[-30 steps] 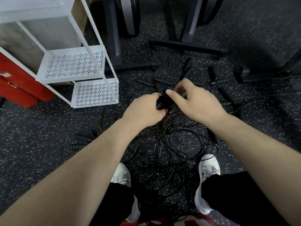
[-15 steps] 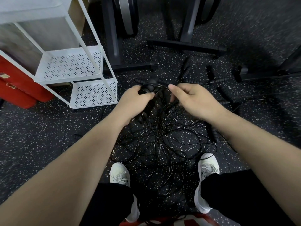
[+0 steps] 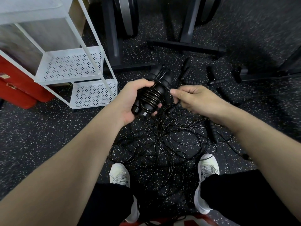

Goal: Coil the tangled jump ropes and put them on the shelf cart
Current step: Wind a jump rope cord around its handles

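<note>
Speckled gym floor (image 3: 40,136), white shelf cart (image 3: 70,66) to the left. Left hand (image 3: 130,101) grips wound rope bundle (image 3: 150,97) w/ handles; right hand (image 3: 193,98) pinches the cord's loose end. Tangled ropes (image 3: 162,141) lie btwn the shoes. Step: finishing one coil. Next, prob.: tuck the end, then shelve.

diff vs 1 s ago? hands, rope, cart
The left hand turned palm-up and now shows the wrapped jump rope, cord wound round its handles, which it grips. The right hand drew back to the right, pinching the cord's loose end. Unchanged: the tangled ropes on the floor, the empty white shelf cart, both shoes.
</note>
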The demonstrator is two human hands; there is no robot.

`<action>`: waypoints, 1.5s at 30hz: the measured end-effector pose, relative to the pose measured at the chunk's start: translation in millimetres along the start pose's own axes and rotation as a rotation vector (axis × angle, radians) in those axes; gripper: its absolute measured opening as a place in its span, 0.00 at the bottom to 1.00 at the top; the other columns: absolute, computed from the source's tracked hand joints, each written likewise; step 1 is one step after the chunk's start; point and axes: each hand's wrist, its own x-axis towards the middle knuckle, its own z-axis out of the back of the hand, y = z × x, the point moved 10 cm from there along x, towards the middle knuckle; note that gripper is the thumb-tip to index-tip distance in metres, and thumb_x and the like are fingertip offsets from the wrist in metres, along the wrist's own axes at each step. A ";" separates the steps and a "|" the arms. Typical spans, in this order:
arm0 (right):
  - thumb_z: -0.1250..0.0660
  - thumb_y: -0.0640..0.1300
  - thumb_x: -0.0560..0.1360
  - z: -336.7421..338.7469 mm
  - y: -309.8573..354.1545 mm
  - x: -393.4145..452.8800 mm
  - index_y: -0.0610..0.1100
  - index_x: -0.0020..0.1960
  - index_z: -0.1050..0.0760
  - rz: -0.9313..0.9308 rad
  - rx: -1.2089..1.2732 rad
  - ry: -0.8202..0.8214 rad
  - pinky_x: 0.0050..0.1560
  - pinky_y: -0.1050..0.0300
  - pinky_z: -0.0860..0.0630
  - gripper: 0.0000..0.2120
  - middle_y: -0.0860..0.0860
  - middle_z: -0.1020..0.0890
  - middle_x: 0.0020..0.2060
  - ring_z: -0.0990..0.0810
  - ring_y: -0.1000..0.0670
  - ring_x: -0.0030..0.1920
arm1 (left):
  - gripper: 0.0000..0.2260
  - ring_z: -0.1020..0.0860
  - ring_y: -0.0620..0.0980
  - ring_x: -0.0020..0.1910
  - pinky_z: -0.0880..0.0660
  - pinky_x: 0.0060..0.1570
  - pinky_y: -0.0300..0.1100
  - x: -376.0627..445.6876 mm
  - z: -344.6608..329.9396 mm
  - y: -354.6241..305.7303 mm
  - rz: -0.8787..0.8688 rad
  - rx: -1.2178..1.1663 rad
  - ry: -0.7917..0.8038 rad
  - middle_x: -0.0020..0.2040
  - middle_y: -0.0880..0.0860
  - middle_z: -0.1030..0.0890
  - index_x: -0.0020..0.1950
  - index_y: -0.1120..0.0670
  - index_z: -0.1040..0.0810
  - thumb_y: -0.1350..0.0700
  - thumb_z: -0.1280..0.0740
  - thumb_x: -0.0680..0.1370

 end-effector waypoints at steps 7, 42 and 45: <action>0.35 0.63 0.73 -7.0 2.9 -1.8 0.51 0.38 0.23 0.002 0.116 0.127 0.29 0.62 0.39 0.17 0.56 0.35 0.25 0.38 0.56 0.26 | 0.12 0.18 0.56 0.36 0.22 0.29 0.42 -12.7 -8.8 -8.2 -0.074 0.005 0.067 0.41 0.55 0.15 0.52 0.57 0.21 0.51 0.39 0.82; 0.29 0.65 0.69 6.3 -19.8 -0.3 0.47 0.45 0.15 -0.101 -0.025 0.128 0.37 0.54 0.34 0.21 0.51 0.32 0.29 0.35 0.51 0.31 | 0.18 0.20 0.52 0.30 0.25 0.22 0.38 -19.0 -11.6 -8.0 0.024 0.108 0.207 0.39 0.54 0.16 0.54 0.57 0.24 0.44 0.34 0.73; 0.28 0.63 0.69 7.6 -19.5 -1.1 0.50 0.41 0.15 -0.091 -0.079 0.106 0.36 0.58 0.30 0.17 0.50 0.30 0.28 0.32 0.49 0.31 | 0.21 0.18 0.52 0.32 0.23 0.25 0.39 -21.3 -15.3 3.0 0.108 0.264 0.251 0.38 0.53 0.16 0.58 0.57 0.26 0.45 0.34 0.71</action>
